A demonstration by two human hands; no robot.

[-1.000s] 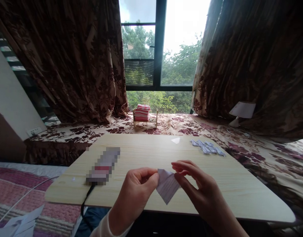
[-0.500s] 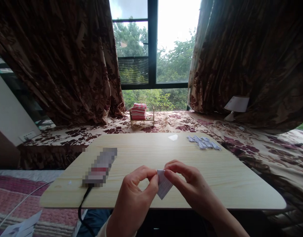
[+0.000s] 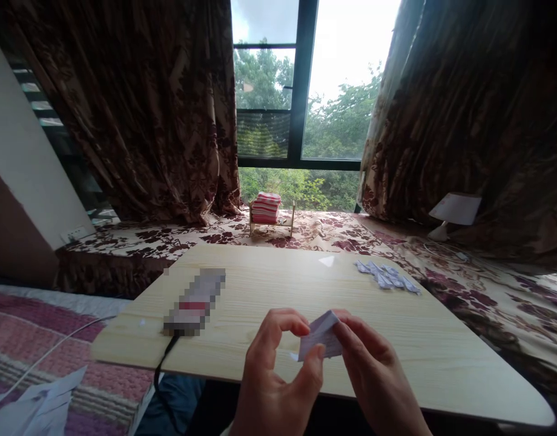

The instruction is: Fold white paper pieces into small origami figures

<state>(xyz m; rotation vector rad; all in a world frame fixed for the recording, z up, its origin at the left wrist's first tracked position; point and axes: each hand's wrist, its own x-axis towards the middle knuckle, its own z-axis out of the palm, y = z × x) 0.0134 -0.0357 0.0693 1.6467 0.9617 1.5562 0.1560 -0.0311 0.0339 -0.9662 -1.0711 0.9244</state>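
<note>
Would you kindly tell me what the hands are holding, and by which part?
Both hold a small folded paper above the table: the left hand pinches its left edge, the right hand its right edge.

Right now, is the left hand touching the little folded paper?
Touching. The head view shows the left hand pinching the folded paper: its thumb lies over the paper's lower edge and its forefinger meets the top edge.
</note>
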